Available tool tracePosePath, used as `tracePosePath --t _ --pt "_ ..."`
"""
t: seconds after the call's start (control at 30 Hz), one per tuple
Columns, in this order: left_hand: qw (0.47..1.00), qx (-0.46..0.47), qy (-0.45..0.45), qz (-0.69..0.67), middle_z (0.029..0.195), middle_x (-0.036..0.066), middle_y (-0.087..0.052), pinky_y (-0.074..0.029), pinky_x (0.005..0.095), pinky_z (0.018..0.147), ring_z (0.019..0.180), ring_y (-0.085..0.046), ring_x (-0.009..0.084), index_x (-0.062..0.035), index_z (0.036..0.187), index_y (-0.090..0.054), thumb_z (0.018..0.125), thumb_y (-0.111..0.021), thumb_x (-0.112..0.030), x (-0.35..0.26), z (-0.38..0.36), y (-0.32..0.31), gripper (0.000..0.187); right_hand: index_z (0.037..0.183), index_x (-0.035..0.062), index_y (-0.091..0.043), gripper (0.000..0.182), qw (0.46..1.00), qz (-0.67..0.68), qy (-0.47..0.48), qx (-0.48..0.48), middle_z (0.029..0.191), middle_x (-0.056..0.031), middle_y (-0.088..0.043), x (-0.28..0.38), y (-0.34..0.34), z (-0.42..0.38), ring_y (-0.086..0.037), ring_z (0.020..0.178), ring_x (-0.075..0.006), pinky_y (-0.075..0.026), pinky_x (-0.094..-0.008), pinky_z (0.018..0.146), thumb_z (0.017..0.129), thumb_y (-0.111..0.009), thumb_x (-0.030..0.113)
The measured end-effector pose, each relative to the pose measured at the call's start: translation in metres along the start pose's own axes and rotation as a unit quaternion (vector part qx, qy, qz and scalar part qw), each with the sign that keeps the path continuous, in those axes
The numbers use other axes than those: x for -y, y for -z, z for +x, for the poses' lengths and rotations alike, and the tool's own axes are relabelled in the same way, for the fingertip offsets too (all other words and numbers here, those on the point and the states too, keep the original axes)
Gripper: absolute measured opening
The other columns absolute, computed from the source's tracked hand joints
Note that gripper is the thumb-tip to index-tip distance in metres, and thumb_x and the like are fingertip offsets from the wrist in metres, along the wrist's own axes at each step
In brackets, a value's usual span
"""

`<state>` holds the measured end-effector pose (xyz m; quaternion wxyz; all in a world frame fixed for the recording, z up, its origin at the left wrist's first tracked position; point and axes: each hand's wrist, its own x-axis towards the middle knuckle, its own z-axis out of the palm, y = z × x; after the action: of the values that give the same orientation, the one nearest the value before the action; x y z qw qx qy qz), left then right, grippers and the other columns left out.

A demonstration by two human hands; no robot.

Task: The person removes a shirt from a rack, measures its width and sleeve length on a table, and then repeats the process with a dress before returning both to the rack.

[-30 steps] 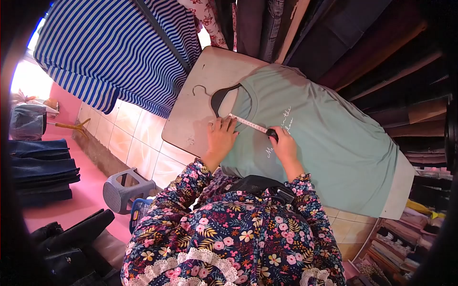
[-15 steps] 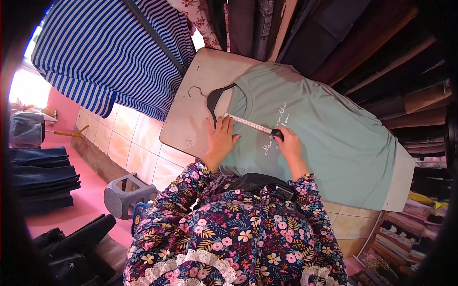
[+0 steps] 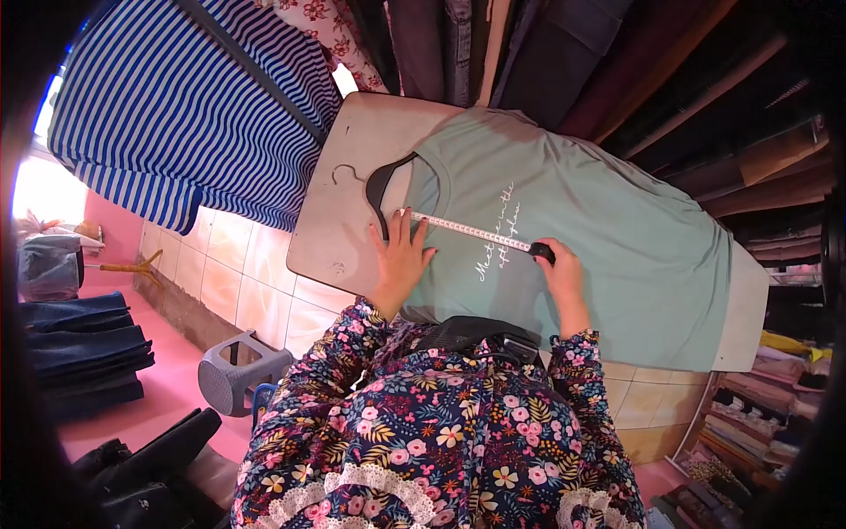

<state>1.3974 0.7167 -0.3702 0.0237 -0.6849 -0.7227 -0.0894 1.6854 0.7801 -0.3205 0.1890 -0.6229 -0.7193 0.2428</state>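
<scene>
One pale table [image 3: 352,220], clothes-hung room

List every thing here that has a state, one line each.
T-shirt: spread flat on the board, on a hanger.
Tape measure: drawn out across the chest.
Left hand: flat, pinning the tape's end.
Right hand: gripping the tape's case.
Striped shirt: hanging.
</scene>
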Motion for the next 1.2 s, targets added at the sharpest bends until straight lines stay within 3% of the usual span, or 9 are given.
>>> tracePosePath --t 0.33,0.43,0.6,1.1,1.2 --pt "0.999 -0.003 -0.024 0.022 0.133 0.003 -0.044 -0.005 0.0678 0.101 0.13 -0.029 0.0252 -0.011 0.129 -0.047 0.079 -0.059 -0.047 -0.002 -0.001 -0.006 0.063 0.1 0.0126 -0.062 0.031 1.0 0.008 -0.015 -0.012 0.09 -0.0117 -0.064 -0.019 0.013 -0.003 -0.061 0.083 -0.0326 -0.049 -0.0399 0.069 0.072 -0.071 0.005" --pt "1.0 0.01 -0.015 0.024 0.134 0.003 -0.043 -0.005 0.0681 0.101 0.129 -0.03 0.0264 -0.0135 0.131 -0.045 0.08 -0.058 -0.048 -0.003 -0.001 -0.004 0.063 0.1 0.0125 -0.062 0.031 1.0 0.009 -0.025 -0.014 0.09 -0.0114 -0.064 -0.027 0.017 -0.005 -0.061 0.082 -0.032 -0.049 -0.0396 0.07 0.072 -0.071 0.005" --pt "1.0 0.01 -0.02 0.021 0.136 0.007 -0.041 -0.009 0.067 0.102 0.128 -0.031 0.0278 -0.0256 0.134 -0.042 0.081 -0.055 -0.049 -0.005 -0.004 0.0 0.059 0.101 0.0121 -0.062 0.031 0.999 0.005 -0.039 -0.023 0.09 -0.0114 -0.065 -0.035 0.028 -0.009 -0.062 0.082 -0.0314 -0.049 -0.0391 0.07 0.072 -0.071 0.005" --pt "0.999 0.008 -0.018 0.04 0.138 0.011 -0.039 -0.01 0.068 0.101 0.132 -0.027 0.0282 -0.0228 0.133 -0.045 0.084 -0.052 -0.05 -0.009 -0.002 -0.003 0.056 0.101 0.0117 -0.063 0.033 0.997 0.057 -0.029 -0.044 0.09 -0.0121 -0.065 -0.056 0.026 -0.012 -0.063 0.082 -0.0314 -0.05 -0.038 0.071 0.07 -0.071 0.003" --pt "0.999 0.011 -0.012 0.036 0.138 0.011 -0.039 -0.009 0.0681 0.101 0.133 -0.025 0.0285 -0.0207 0.131 -0.047 0.083 -0.054 -0.049 -0.01 -0.001 -0.002 0.056 0.101 0.0114 -0.063 0.033 0.994 0.081 -0.067 -0.027 0.09 -0.0128 -0.065 -0.055 0.025 -0.011 -0.063 0.083 -0.0314 -0.05 -0.0381 0.071 0.07 -0.071 0.003"
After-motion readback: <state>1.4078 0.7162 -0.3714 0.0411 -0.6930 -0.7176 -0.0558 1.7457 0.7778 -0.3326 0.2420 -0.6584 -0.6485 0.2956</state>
